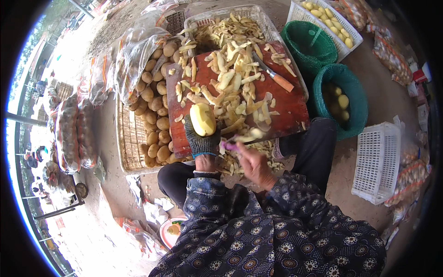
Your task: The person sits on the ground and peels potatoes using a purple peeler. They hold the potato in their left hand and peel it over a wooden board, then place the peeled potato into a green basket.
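My left hand (201, 143), in a dark knitted glove, is closed around a largely peeled yellow potato (202, 119). It is held over the near left part of a red-brown board (287, 110). Just right of it, my bare right hand (255, 165) grips a purple-handled peeler (230, 146), blurred by motion, apart from the potato. A blurred pale strip of peel (254, 135) shows by the peeler's head. Many potato peelings (238, 76) lie heaped across the board. A knife with a wooden handle (282, 82) rests among them at the right.
Unpeeled potatoes (155, 104) fill a crate (128, 149) on the left. Peelings fill a basket (270, 24) behind the board. On the right stand a green mesh-lined bucket (294, 33), a teal one (360, 107) holding peeled potatoes, a crate of peeled potatoes (327, 19) and a white crate (375, 162).
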Motion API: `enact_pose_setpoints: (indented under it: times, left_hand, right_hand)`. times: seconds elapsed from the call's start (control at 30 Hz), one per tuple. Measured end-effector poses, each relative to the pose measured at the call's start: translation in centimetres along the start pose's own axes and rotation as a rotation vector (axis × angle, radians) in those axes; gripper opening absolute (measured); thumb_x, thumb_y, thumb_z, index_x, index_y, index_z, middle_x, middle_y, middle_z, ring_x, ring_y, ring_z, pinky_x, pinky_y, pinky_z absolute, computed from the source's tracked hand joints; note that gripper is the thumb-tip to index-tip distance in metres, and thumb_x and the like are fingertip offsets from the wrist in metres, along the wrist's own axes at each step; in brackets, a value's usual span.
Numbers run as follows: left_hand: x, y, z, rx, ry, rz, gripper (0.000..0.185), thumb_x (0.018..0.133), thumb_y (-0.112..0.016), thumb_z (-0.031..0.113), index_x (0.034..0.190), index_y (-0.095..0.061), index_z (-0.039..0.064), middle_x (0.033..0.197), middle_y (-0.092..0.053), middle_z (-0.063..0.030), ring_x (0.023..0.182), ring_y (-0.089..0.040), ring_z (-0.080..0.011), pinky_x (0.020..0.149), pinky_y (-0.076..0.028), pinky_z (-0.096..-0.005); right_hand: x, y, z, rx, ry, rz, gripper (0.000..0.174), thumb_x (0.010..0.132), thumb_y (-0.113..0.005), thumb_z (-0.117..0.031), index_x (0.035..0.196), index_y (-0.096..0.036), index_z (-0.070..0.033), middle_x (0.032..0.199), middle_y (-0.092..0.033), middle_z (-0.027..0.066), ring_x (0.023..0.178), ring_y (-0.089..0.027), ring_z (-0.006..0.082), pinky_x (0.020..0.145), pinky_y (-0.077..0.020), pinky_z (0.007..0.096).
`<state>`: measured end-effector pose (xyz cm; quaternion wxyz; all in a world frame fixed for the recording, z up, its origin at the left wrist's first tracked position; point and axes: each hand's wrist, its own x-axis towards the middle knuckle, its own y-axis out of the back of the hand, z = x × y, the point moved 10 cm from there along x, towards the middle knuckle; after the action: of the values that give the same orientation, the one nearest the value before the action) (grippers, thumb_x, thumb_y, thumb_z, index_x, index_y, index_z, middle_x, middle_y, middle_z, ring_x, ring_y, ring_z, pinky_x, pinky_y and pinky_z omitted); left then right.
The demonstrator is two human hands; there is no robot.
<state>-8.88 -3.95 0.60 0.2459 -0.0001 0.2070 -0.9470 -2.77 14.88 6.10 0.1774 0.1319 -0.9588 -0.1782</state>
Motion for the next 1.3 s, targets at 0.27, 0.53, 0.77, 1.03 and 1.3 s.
enact_pose_setpoints:
  times: [0.27, 0.53, 0.77, 1.03, 1.3]
  left_hand:
    - [-0.9, -1.2, 2.2, 0.998, -0.411, -0.056, 0.048, 0.071, -0.072, 0.016, 0.112, -0.049, 0.004, 0.105, -0.058, -0.0081, 0.097, -0.057, -0.0230, 0.086, -0.045, -0.0305]
    - [-1.6, 2.4, -2.4, -0.130, 0.078, 0.085, 0.043, 0.072, -0.070, 0.013, 0.110, -0.051, 0.004, 0.101, -0.059, -0.0082, 0.092, -0.058, -0.0220, 0.081, -0.046, -0.0303]
    - [-2.2, 0.6, 0.2, 0.108, -0.006, -0.017, 0.041, 0.074, -0.069, 0.014, 0.109, -0.052, 0.004, 0.100, -0.060, -0.0084, 0.091, -0.059, -0.0215, 0.081, -0.046, -0.0309]
    - [-0.3, 1.1, 0.0, 0.125, -0.158, 0.098, 0.036, 0.076, -0.069, 0.009, 0.107, -0.052, 0.004, 0.098, -0.061, -0.0075, 0.083, -0.060, -0.0183, 0.071, -0.050, -0.0313]
    - [-2.4, 3.2, -7.1, -0.321, 0.238, -0.007, 0.030, 0.079, -0.067, 0.008, 0.105, -0.053, 0.004, 0.097, -0.061, -0.0078, 0.079, -0.061, -0.0176, 0.066, -0.050, -0.0309]
  right_hand:
    - [10.9, -1.1, 0.1, 0.098, -0.138, 0.035, 0.035, 0.086, -0.054, -0.012, 0.118, -0.056, 0.002, 0.076, -0.061, 0.0253, 0.068, -0.064, 0.0321, 0.059, -0.0477, 0.0367]
    - [4.6, -2.2, -3.4, -0.022, 0.016, 0.041, 0.039, 0.083, -0.058, -0.010, 0.121, -0.057, -0.003, 0.067, -0.055, 0.0194, 0.063, -0.057, 0.0369, 0.058, -0.0466, 0.0417]
    - [4.5, -0.3, -3.0, 0.009, 0.027, 0.032, 0.039, 0.083, -0.057, -0.010, 0.121, -0.056, -0.002, 0.068, -0.056, 0.0202, 0.062, -0.058, 0.0351, 0.055, -0.0452, 0.0415]
    - [9.5, -2.1, -3.2, -0.024, 0.057, 0.107, 0.032, 0.084, -0.054, -0.011, 0.113, -0.059, 0.003, 0.067, -0.058, 0.0208, 0.059, -0.059, 0.0347, 0.057, -0.0464, 0.0424]
    - [2.8, -0.7, -4.8, 0.049, 0.096, -0.055, 0.040, 0.084, -0.054, -0.006, 0.123, -0.053, 0.000, 0.094, -0.064, 0.0243, 0.070, -0.064, 0.0326, 0.065, -0.0511, 0.0360]
